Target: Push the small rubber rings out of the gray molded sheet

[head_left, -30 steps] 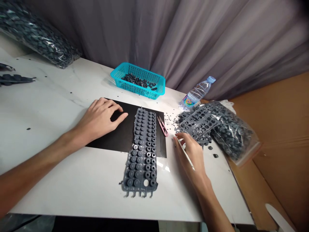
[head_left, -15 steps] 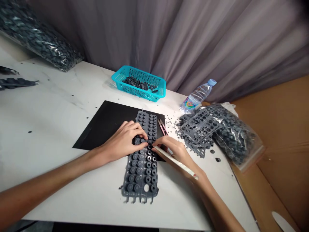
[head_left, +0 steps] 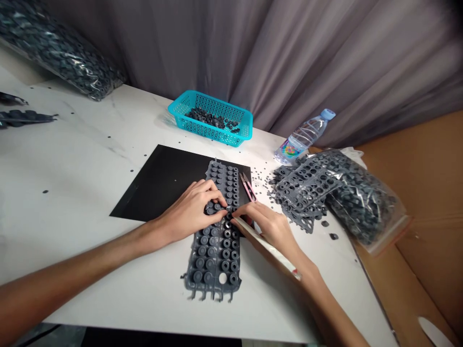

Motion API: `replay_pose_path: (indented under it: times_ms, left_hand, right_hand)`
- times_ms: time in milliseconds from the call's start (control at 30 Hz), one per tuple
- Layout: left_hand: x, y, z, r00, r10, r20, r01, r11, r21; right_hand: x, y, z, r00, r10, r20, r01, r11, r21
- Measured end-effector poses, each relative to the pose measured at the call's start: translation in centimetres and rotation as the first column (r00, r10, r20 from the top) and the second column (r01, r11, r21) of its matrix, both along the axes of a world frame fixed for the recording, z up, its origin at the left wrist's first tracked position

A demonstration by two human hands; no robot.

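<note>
A long dark-grey moulded rubber sheet point(head_left: 213, 246) with rows of round knobs lies over the front part of a black mat point(head_left: 155, 185). One round hole shows through it near its front end. My left hand point(head_left: 195, 205) is closed, thumb and fingertips pinching at the middle of the sheet. My right hand point(head_left: 273, 224) grips a slim white stick point(head_left: 267, 246) with a red end by the wrist. Its fingertips meet the sheet right beside my left fingertips, hiding the stick's front end. Pink-handled thread snips point(head_left: 248, 188) lie just beyond my right hand.
A turquoise basket point(head_left: 210, 132) holds small dark pieces. To the right are a water bottle point(head_left: 304, 137), a pile of punched sheets point(head_left: 307, 185) and a clear bag point(head_left: 365, 207) of dark parts. Another full bag point(head_left: 65, 58) stands back left. Tiny scraps dot the white table point(head_left: 83, 193).
The whole view has shifted slightly, so things sit a little further right and higher. Both hands keep to the same place on the sheet, with little visible movement.
</note>
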State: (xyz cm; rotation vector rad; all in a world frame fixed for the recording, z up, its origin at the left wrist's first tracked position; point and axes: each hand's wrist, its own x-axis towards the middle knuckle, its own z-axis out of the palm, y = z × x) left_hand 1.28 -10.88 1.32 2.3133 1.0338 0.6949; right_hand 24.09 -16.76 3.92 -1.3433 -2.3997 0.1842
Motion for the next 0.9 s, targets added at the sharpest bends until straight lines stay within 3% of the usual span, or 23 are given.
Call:
replay_pose_path:
  times_ms: [233, 567, 767, 900]
  left_hand:
    - [-0.1, 0.0, -0.2, 1.000, -0.024, 0.004, 0.024, 1.000, -0.005]
    - [0.0, -0.1, -0.2, 1.000, -0.021, 0.002, 0.021, 1.000, 0.004]
    - [0.0, 0.1, -0.1, 1.000, -0.022, 0.002, 0.022, 1.000, 0.000]
    - [0.0, 0.1, -0.1, 1.000, -0.013, 0.004, 0.013, 1.000, -0.007]
  right_hand:
    - [-0.3, -0.2, 0.0, 0.999, -0.040, 0.030, 0.039, 0.999, 0.035]
    - [-0.6, 0.0, -1.3, 0.986, -0.081, 0.144, 0.051, 0.979, 0.197]
    - [-0.6, -0.1, -1.5, 0.984, -0.091, 0.154, 0.060, 0.979, 0.197]
    - [-0.7, -0.2, -1.4, 0.980, -0.065, 0.190, 0.014, 0.966, 0.258]
